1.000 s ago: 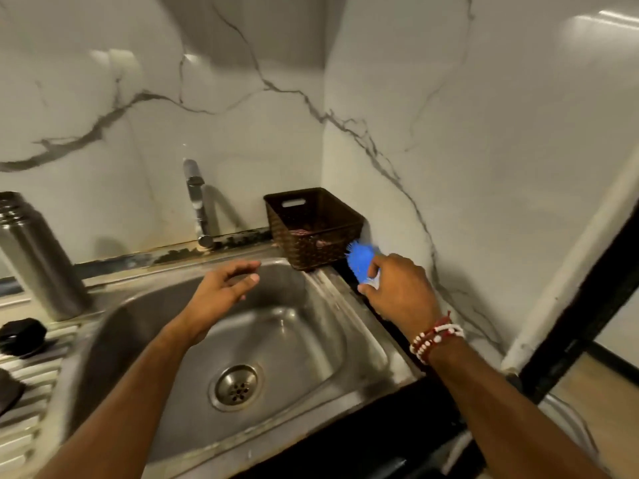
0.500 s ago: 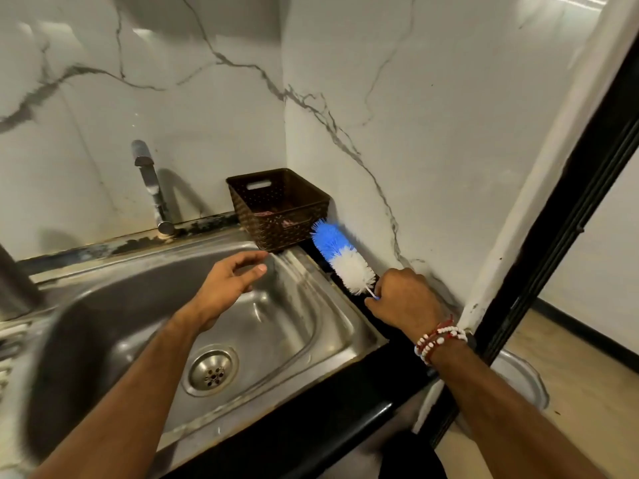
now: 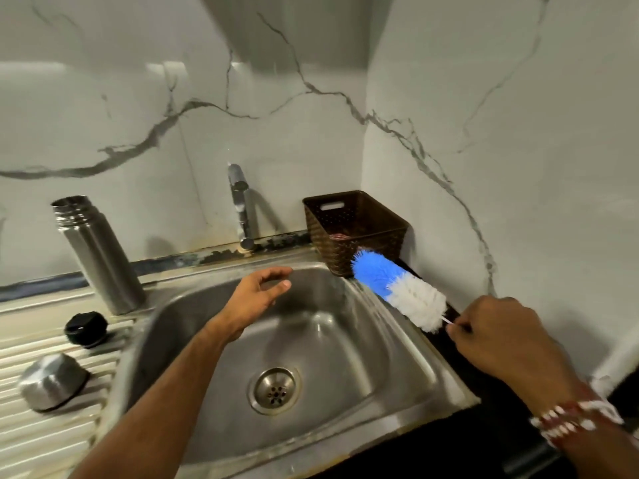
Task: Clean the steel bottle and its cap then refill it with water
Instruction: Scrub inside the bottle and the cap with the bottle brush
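The open steel bottle [image 3: 98, 252] stands upright at the back left of the sink, on the drainboard edge. A black inner cap [image 3: 85, 329] and a steel outer cap [image 3: 52, 382] lie on the ribbed drainboard in front of it. My right hand [image 3: 508, 340] grips the thin handle of a blue and white bottle brush [image 3: 397, 288], whose bristle head points up-left over the sink's right rim. My left hand [image 3: 256, 299] hovers over the basin with fingers relaxed, holding nothing.
The steel sink [image 3: 408, 344] has a drain [image 3: 275, 390] in the middle and a tap [image 3: 240, 205] at the back. A brown basket [image 3: 356, 229] sits in the back right corner against the marble walls. A black counter edge runs along the right.
My right hand has drawn the brush back out of the corner beside the basket, so its whole bristle head shows. The view has swung left, bringing the bottle and caps back in.
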